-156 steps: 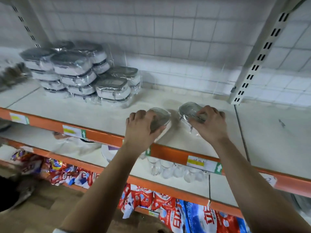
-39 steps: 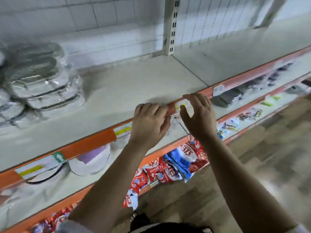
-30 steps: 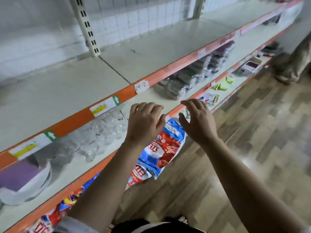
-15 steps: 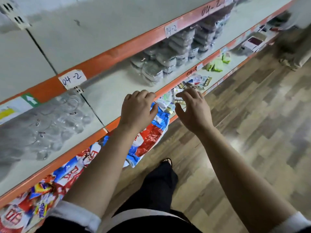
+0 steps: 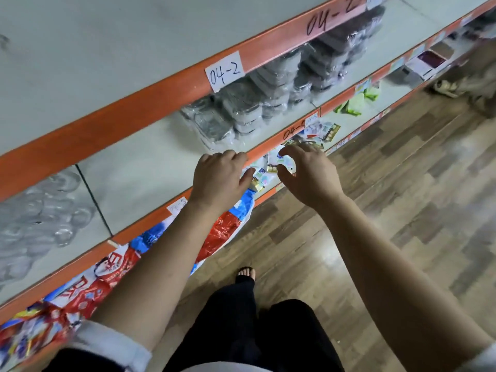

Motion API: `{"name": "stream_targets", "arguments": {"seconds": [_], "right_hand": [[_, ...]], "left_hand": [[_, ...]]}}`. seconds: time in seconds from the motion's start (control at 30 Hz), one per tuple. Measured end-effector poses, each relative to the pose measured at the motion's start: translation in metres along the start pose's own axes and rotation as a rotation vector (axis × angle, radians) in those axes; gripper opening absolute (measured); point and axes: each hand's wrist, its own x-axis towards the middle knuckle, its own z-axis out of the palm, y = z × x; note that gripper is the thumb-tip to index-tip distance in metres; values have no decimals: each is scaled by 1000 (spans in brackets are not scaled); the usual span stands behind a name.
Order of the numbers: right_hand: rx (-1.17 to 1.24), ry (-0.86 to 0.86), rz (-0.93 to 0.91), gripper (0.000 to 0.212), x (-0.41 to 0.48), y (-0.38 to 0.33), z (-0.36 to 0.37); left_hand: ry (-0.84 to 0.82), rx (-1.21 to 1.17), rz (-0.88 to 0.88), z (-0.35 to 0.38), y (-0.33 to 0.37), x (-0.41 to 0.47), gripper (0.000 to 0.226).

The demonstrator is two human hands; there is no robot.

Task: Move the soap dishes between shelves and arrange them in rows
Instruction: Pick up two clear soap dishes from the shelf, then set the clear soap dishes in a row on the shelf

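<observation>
Plastic-wrapped soap dishes (image 5: 243,114) with metal lids lie stacked in piles on the middle shelf (image 5: 150,167), under the orange rail tagged "04-2". More piles run back to the right. My left hand (image 5: 218,179) hovers at that shelf's orange front edge, just short of the nearest pile, fingers apart and empty. My right hand (image 5: 308,173) hangs beside it, a little right and in front of the shelf edge, fingers spread and curled, holding nothing.
The top shelf (image 5: 107,57) above is bare white. Clear glasses (image 5: 40,218) stand on the middle shelf at the left. Red and blue bags (image 5: 222,232) and small packets (image 5: 271,167) fill the lower shelf. Wood floor lies on the right.
I set two dishes on the upper shelf, then turned right and down. Both empty hands have moved along to the lower shelf's soap dish piles.
</observation>
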Motion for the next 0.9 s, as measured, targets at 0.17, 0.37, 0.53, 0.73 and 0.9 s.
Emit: {"name": "stream_targets", "arguments": {"seconds": [0.17, 0.37, 0.53, 0.73, 0.9], "right_hand": [[137, 16, -66, 35, 40, 37, 26], [193, -26, -221, 33, 83, 78, 62], [204, -23, -360, 43, 116, 101, 92], [260, 85, -471, 39, 153, 107, 125], [303, 183, -526, 36, 174, 97, 147]], "left_hand": [[83, 6, -125, 38, 3, 25, 47], [164, 56, -297, 92, 6, 50, 48], [218, 95, -427, 138, 4, 79, 59], [299, 132, -619, 174, -30, 121, 67], [274, 72, -633, 191, -66, 139, 79]]}}
